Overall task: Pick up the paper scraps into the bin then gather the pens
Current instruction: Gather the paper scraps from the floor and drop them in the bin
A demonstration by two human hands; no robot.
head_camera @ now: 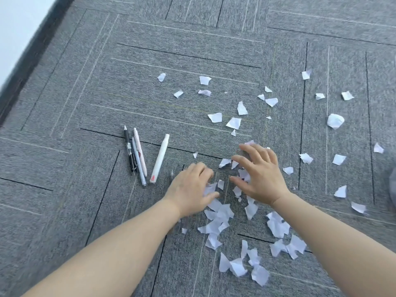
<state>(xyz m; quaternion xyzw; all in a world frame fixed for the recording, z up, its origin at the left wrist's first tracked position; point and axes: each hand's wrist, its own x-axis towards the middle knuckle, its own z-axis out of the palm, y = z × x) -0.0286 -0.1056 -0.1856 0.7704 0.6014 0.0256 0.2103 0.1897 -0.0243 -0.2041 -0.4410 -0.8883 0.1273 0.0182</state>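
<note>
Several white paper scraps point(218, 219) lie scattered over the grey carpet, thickest near the bottom middle and spreading up to the right. My left hand point(190, 187) is down on the carpet with its fingers curled around a scrap point(211, 187). My right hand point(259, 174) hovers palm down with spread fingers over scraps point(244, 174) just to the right of it. Several pens lie side by side to the left of my hands: a black pen point(129, 150), a pale blue one point(138, 161), a pink one point(140, 151) and a white pen point(160, 158) slightly apart. No bin is in view.
The grey carpet point(85, 103) with line patterns fills the view. A dark skirting strip and white wall point(15, 35) run along the upper left. A crumpled paper ball point(335, 121) sits at the right. A grey shape point(393, 185) shows at the right edge.
</note>
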